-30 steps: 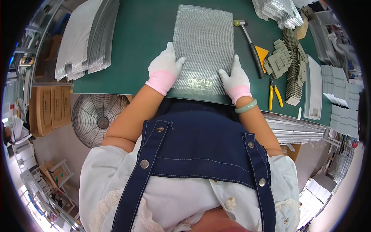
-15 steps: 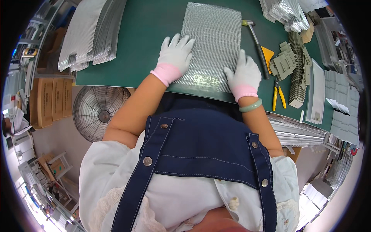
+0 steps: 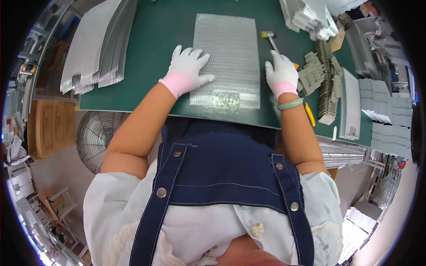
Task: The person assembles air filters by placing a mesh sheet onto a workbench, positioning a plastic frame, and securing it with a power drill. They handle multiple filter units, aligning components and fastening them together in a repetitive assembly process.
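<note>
A silvery mesh-like sheet (image 3: 226, 62) lies flat on the green tabletop in front of me. My left hand (image 3: 185, 73), in a white glove with a pink cuff, rests at its left edge; the fingers are spread and the thumb lies over the sheet. Right of the sheet, my right hand (image 3: 282, 76), gloved alike, is over the handle of a hammer (image 3: 272, 43). Its index finger and thumb are stretched out, while the other fingers are partly hidden. The hammer's yellowish head shows beyond my fingertips. Yellow-handled pliers (image 3: 310, 115) lie partly covered beside my right wrist.
Stacks of similar sheets stand at the far left (image 3: 95, 40) and far right (image 3: 308, 17). Grey-green slotted pieces (image 3: 310, 73) and a long row of them (image 3: 327, 84) lie to the right, beside a white tray (image 3: 350, 104). A fan (image 3: 95, 137) stands below the table's left side.
My right hand has left the sheet and moved right onto the hammer's handle. My left hand has slid slightly away from the sheet. The sheet now lies a little straighter; the whole view has shifted.
</note>
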{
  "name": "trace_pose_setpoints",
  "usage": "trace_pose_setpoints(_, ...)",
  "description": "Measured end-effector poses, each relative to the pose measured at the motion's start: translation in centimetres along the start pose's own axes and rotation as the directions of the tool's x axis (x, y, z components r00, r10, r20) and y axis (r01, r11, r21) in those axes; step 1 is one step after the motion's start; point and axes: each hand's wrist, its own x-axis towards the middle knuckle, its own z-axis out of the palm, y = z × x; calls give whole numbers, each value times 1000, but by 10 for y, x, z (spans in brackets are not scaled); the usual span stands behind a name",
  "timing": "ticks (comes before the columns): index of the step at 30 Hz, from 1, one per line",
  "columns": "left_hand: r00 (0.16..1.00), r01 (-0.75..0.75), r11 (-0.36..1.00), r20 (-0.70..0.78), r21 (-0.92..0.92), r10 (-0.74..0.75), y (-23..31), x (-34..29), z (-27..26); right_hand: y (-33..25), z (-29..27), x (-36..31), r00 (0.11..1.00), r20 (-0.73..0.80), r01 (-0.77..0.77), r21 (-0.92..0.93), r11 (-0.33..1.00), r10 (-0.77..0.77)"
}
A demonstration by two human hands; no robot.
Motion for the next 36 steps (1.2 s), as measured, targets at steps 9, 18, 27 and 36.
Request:
trace_pose_setpoints(9, 998, -68, 992, -19, -109, 67, 23, -2, 10, 32, 26, 17, 896, 176, -380, -177, 908, 409)
trace_pose_setpoints(18, 999, -47, 988, 7, -145, 48, 27, 2, 0, 129, -67, 159, 752, -528, -266, 304, 915, 394)
trace_pose_setpoints(27, 992, -52, 995, 112, -90, 62, 33, 12, -2, 258, -45, 233, 658, 477, -284, 874, -394, 582)
trace_pose_setpoints(36, 999, 4, 1000, 33, 6, -4, 33, 10, -19, 160, -93, 161, 934, -114, 164, 979, -124, 338)
